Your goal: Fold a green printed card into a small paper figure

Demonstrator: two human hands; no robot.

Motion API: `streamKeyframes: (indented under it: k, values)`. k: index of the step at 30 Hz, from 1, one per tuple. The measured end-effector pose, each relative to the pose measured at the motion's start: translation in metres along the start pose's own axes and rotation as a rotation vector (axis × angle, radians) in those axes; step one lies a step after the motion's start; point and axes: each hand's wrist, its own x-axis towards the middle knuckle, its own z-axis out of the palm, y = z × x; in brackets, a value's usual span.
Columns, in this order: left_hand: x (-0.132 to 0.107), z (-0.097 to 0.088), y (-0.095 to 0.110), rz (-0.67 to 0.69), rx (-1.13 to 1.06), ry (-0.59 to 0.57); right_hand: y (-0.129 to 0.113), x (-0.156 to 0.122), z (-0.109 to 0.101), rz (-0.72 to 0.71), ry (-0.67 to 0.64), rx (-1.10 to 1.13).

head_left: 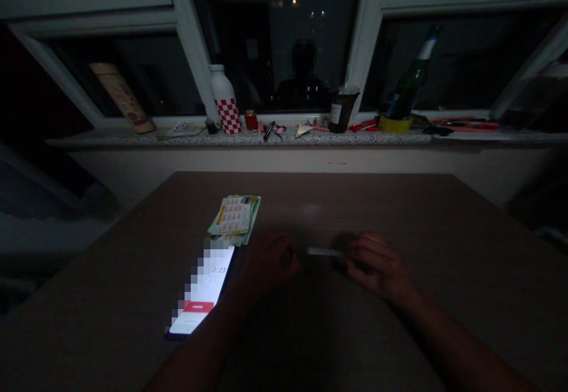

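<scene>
My right hand (373, 264) is closed, with thumb and fingers pinched on one end of a slim whitish strip (323, 251). The strip's free end points left, toward my other hand, with a small gap between them; its exact kind is too dim to make out. My left hand (273, 259) is curled with thumb and fingertips close together, and whatever it may hold is hidden in shadow. Beside my left forearm lies a lit phone (206, 291) showing a timer-like screen with a red button. Just beyond the phone is a loose stack of printed cards (233, 217).
Both hands are over a brown wooden table (355, 202). Behind it, a stone windowsill (186, 142) carries a checkered white bottle (227, 108), a patterned tumbler (122, 97), a dark cup (341, 111), a green bottle (410, 84) in a yellow tape roll (394, 124), and red-handled tools (470, 124).
</scene>
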Motion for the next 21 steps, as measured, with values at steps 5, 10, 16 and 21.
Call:
streamKeyframes:
  k: [5, 10, 16, 21]
  values:
    - [-0.002, 0.001, 0.011, 0.033, -0.047, -0.013, 0.001, -0.001, 0.001, -0.007, -0.002, 0.000]
    - [0.001, 0.008, 0.025, 0.089, -0.064, -0.056, -0.002, 0.000, 0.007, -0.030, -0.022, 0.005]
    - [0.002, 0.010, 0.021, 0.090, -0.049, -0.096, -0.007, 0.000, 0.009, 0.012, -0.092, 0.019]
    - [0.000, 0.014, 0.023, 0.100, -0.045, -0.113, -0.011, 0.000, 0.014, 0.023, -0.114, 0.012]
